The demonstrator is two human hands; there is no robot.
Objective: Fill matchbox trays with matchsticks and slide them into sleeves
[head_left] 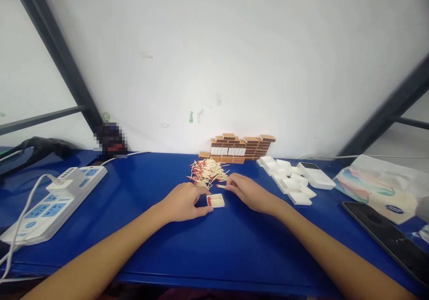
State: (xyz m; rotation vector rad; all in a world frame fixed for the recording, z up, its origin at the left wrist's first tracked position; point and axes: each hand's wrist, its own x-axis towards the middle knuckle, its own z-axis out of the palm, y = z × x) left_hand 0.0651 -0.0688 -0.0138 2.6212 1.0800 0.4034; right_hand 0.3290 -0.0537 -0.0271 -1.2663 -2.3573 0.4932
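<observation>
My left hand [185, 202] grips the left end of a small white matchbox tray [219, 205] between thumb and fingers. Red-headed matches [217, 200] lie side by side in that tray, heads toward the left. Just beyond and to the right, my right hand [246, 192] pinches a match [221, 186], its red head pointing left, above the table and apart from the tray. A loose heap of red-tipped matches [208, 172] spreads behind both hands.
Matchbox sleeves [258, 145] are stacked against the wall. White empty trays [284, 177] are piled at the right, beside a white device [317, 176], a tissue pack [375, 188] and a phone [385, 233]. A power strip [75, 199] with cables lies left on the blue table [228, 251].
</observation>
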